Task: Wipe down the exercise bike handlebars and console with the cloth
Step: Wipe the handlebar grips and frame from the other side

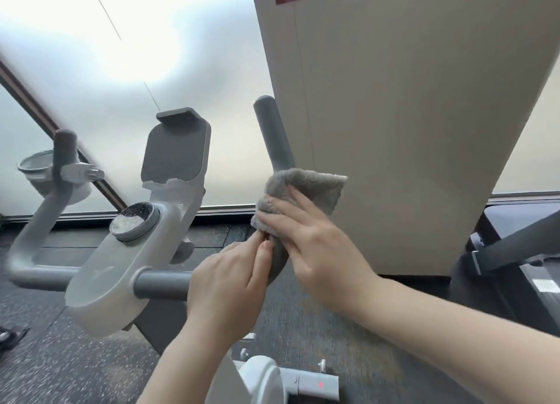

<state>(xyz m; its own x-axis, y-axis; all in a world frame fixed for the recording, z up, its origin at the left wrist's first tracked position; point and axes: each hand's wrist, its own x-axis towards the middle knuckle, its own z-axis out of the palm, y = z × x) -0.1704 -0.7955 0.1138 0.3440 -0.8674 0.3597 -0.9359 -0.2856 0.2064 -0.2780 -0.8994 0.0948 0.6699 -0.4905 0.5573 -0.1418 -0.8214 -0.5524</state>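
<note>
Both forearms reach up from the bottom edge. I see my right hand (315, 237) laid with straight fingers over the grey cloth (306, 191), which is wrapped round the right handlebar (272, 131). Just left of it, my left hand (230, 279) pinches the cloth's lower end between thumb and fingertips, beside the dark crossbar (163, 282). Further left of that hand sits the console (133, 221), its round dial facing up, with the tablet holder (175, 149) above. Well to the left, a cup holder (36, 167) hangs by the left handlebar (63, 149); I cannot tell what is in it.
</note>
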